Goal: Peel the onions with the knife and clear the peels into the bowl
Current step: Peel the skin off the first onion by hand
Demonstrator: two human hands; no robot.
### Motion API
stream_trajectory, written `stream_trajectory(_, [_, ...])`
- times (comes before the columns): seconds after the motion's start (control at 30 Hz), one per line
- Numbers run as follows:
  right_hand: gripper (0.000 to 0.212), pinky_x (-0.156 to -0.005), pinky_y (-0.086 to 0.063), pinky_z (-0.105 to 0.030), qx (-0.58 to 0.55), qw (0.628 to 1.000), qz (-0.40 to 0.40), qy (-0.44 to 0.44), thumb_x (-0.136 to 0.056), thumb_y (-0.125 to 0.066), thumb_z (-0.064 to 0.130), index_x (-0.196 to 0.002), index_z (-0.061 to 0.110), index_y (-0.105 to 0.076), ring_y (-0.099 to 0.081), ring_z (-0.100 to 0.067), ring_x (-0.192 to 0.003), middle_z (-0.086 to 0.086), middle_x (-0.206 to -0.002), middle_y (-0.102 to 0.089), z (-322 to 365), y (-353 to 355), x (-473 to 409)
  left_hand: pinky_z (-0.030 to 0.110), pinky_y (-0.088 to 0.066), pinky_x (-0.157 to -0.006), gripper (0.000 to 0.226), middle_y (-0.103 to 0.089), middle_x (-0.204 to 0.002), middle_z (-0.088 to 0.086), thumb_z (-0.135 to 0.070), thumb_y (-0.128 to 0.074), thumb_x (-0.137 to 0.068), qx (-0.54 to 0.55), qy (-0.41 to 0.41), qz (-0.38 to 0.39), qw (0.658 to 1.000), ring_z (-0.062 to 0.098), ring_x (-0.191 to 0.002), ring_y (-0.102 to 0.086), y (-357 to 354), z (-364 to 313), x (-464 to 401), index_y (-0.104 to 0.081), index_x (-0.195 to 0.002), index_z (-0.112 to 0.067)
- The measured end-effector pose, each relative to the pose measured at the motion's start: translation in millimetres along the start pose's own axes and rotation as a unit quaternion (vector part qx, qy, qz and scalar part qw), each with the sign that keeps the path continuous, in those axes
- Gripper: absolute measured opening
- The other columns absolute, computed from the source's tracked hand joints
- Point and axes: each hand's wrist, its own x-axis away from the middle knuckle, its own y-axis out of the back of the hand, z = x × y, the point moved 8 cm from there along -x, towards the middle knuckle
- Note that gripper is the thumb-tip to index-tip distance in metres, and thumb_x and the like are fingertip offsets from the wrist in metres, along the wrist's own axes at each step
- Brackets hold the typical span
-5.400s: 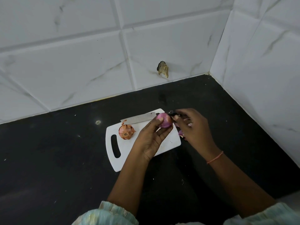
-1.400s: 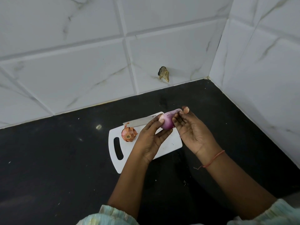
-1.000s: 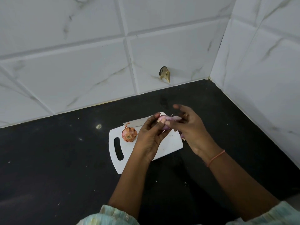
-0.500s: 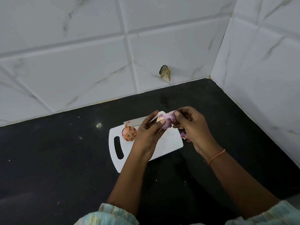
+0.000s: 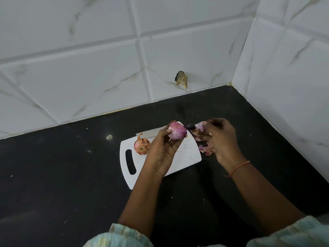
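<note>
Two onions: one peeled purple onion [image 5: 177, 131] is held up over the far edge of the cutting board [image 5: 187, 154]; one unpeeled onion [image 5: 141, 146] lies on the board beside its handle slot.
Left hand: the left hand [image 5: 162, 150] is curled under the purple onion, which is gripped between thumb and fingers [image 5: 176, 144].
Right hand: the right hand [image 5: 219, 138] is just off the board's right edge, with a strip of peel [image 5: 200, 126] pinched at its fingertips; the rest of the fingers are loosely curled.
Key relation: the pinched peel is apart from the onion, to its right; the gap is crossed by the knife's dark handle.
Knife: the knife [image 5: 151, 133] lies along the board's far edge, untouched, blade toward the far left corner, nearer the left hand.
Loose peels: a small heap of peels [image 5: 204, 148] lies on the dark surface [image 5: 71, 175] against the board's right edge, under the right hand.
Bowl: none is in view.
Judged next: the pinched strip is probably to be dropped with the heap, which is still to be cleared; the second onion is not yet started.
</note>
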Motion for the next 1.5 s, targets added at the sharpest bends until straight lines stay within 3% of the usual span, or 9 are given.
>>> stream_trajectory(0.17, [0.024,-0.044,-0.045,-0.008,0.261,0.963,0.008,0.069,-0.094,-0.060,0.004,-0.116,0.011,-0.059,-0.065,-0.003,-0.065,-0.006,-0.121,-0.054,-10,18,-14,0.036,-0.057,-0.093,0.025,-0.066,-0.123,0.021,-0.005,-0.053,-0.096,-0.006,-0.002,0.008,1.000,0.031,-0.111,-0.068,0,0,2,-0.065,-0.118,-0.005])
stream_trajectory(0.27, [0.031,-0.079,-0.046,-0.013,0.404,0.894,0.017,0.191,-0.089,-0.069,0.014,-0.119,0.014,-0.062,-0.056,-0.014,-0.105,-0.008,-0.131,-0.049,-2,6,-8,0.032,-0.058,-0.090,0.029,-0.066,-0.126,0.020,0.000,-0.057,-0.091,-0.036,-0.024,0.033,0.999,0.027,-0.110,-0.067,-6,-2,4,-0.068,-0.117,-0.008])
stream_trajectory(0.37, [0.030,-0.088,-0.046,-0.013,0.326,0.886,0.087,0.317,-0.089,-0.070,0.026,-0.116,0.016,-0.065,-0.056,-0.009,-0.112,0.002,-0.121,-0.059,19,-22,13,0.030,-0.058,-0.090,0.043,-0.065,-0.128,0.019,-0.002,-0.065,-0.077,-0.052,-0.042,0.056,0.996,0.028,-0.112,-0.066,-11,-4,5,-0.066,-0.119,-0.008])
stream_trajectory(0.47, [0.032,-0.088,-0.053,-0.019,0.268,0.885,0.168,0.343,-0.090,-0.070,0.027,-0.119,0.013,-0.066,-0.063,-0.006,-0.106,0.005,-0.114,-0.066,29,-47,32,0.032,-0.055,-0.095,0.048,-0.063,-0.130,0.020,-0.001,-0.065,-0.077,-0.051,-0.045,0.079,0.995,0.031,-0.119,-0.063,-14,-5,5,-0.064,-0.125,-0.007])
stream_trajectory(0.87, [0.020,-0.079,-0.055,-0.016,0.223,0.893,0.151,0.361,-0.086,-0.073,0.019,-0.104,0.011,-0.074,-0.068,-0.004,-0.093,0.007,-0.097,-0.072,35,-42,35,0.030,-0.058,-0.090,0.045,-0.065,-0.128,0.018,0.001,-0.068,-0.075,-0.064,-0.060,0.081,0.993,0.028,-0.115,-0.066,-10,-9,7,-0.066,-0.120,-0.008])
stream_trajectory(1.03, [0.003,-0.065,-0.053,-0.015,0.164,0.934,0.113,0.297,-0.088,-0.071,0.009,-0.090,0.008,-0.072,-0.070,-0.008,-0.076,0.003,-0.083,-0.072,31,-36,28,0.028,-0.058,-0.086,0.037,-0.068,-0.121,0.017,-0.007,-0.069,-0.082,-0.039,-0.053,0.083,0.994,0.026,-0.108,-0.069,-11,-9,9,-0.066,-0.119,-0.010])
stream_trajectory(1.23, [0.018,-0.061,-0.056,-0.025,-0.002,0.979,0.120,0.163,-0.090,-0.057,-0.010,-0.090,0.006,-0.065,-0.072,-0.021,-0.076,-0.014,-0.088,-0.070,24,-32,27,0.028,-0.059,-0.081,0.055,-0.065,-0.129,0.020,-0.033,-0.075,-0.076,-0.008,-0.035,0.064,0.997,0.026,-0.111,-0.064,-12,-8,8,-0.064,-0.125,-0.010])
stream_trajectory(1.37, [0.021,-0.063,-0.057,-0.027,0.067,0.959,0.169,0.216,-0.095,-0.058,0.004,-0.101,0.020,-0.069,-0.068,-0.012,-0.083,-0.003,-0.098,-0.070,34,-39,32,0.024,-0.057,-0.078,0.052,-0.067,-0.121,0.014,-0.042,-0.063,-0.084,-0.016,-0.023,0.047,0.999,0.018,-0.100,-0.065,-10,-6,8,-0.065,-0.126,-0.012])
stream_trajectory(1.5, [0.027,-0.078,-0.055,-0.019,0.203,0.889,0.229,0.341,-0.090,-0.069,0.017,-0.115,0.027,-0.066,-0.062,-0.010,-0.101,0.004,-0.109,-0.058,44,-57,46,0.026,-0.059,-0.081,0.055,-0.067,-0.117,0.016,-0.044,-0.061,-0.082,-0.033,-0.030,0.052,0.998,0.020,-0.102,-0.066,-13,-8,9,-0.064,-0.122,-0.006])
